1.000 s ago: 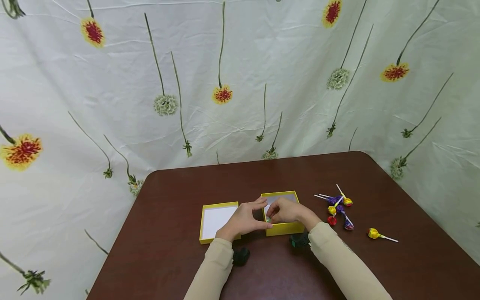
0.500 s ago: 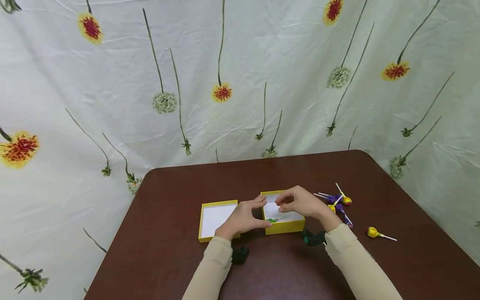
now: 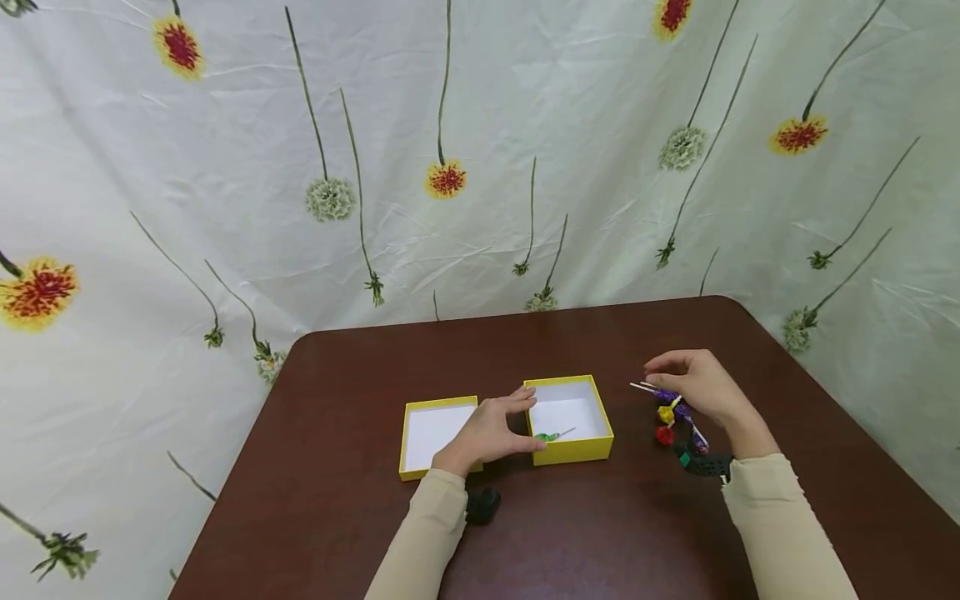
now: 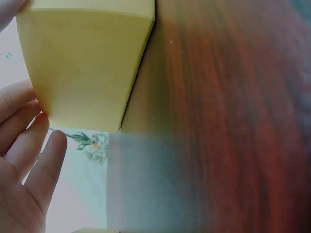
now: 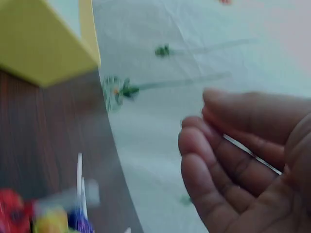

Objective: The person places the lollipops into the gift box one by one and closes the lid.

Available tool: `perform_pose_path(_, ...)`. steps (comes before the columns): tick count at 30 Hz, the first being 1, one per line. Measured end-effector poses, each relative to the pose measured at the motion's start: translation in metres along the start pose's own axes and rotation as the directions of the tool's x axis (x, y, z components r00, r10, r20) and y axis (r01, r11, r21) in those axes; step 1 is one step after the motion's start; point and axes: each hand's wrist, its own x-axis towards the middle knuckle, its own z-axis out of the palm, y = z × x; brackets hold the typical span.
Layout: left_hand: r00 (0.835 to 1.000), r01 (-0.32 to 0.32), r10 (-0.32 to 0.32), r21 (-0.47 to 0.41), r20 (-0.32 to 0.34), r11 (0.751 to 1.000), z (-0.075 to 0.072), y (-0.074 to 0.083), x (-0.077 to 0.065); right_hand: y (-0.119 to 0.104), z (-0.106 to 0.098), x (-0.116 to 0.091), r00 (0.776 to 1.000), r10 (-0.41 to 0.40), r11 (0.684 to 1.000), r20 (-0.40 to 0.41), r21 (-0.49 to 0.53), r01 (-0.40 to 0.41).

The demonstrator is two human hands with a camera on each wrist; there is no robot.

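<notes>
My left hand holds the left side of an open yellow box, thumb at its near corner and fingers at its far one. In the left wrist view several fingers touch the edge of the box. A green lollipop lies inside on the white bottom. My right hand is over the lollipop pile, with loosely bent fingers and nothing seen in them. Beneath it lie purple lollipops, a yellow lollipop and a red lollipop; the hand hides part of the pile.
A yellow-rimmed lid with a white inside lies left of the box, partly behind my left hand. Both stand on a dark brown table. A flower-patterned cloth hangs behind it.
My right hand has come out of the box and moved right to above the lollipops, leaving the green lollipop inside. My left hand has stayed at the box.
</notes>
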Motion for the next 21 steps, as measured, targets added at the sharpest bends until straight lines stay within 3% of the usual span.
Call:
perform_pose_path(6, 1.0, -0.002, 0.002, -0.003, 0.004, 1.0, -0.001, -0.001, 0.0, 0.025, -0.008, -0.003, 0.996, 0.092, 0.993, -0.014, -0.069, -0.092)
perform_pose_path(12, 1.0, 0.0, 0.0, 0.003, -0.003, 1.0, -0.001, 0.0, 0.0, 0.049, -0.005, -0.008, 0.987, 0.159, 0.986, -0.037, -0.044, -0.16)
perform_pose_path(21, 1.0, 0.004, -0.004, 0.016, -0.006, 1.0, -0.001, -0.001, -0.001, 0.065, -0.006, -0.012, 0.971, 0.235, 0.97, -0.044, -0.059, -0.238)
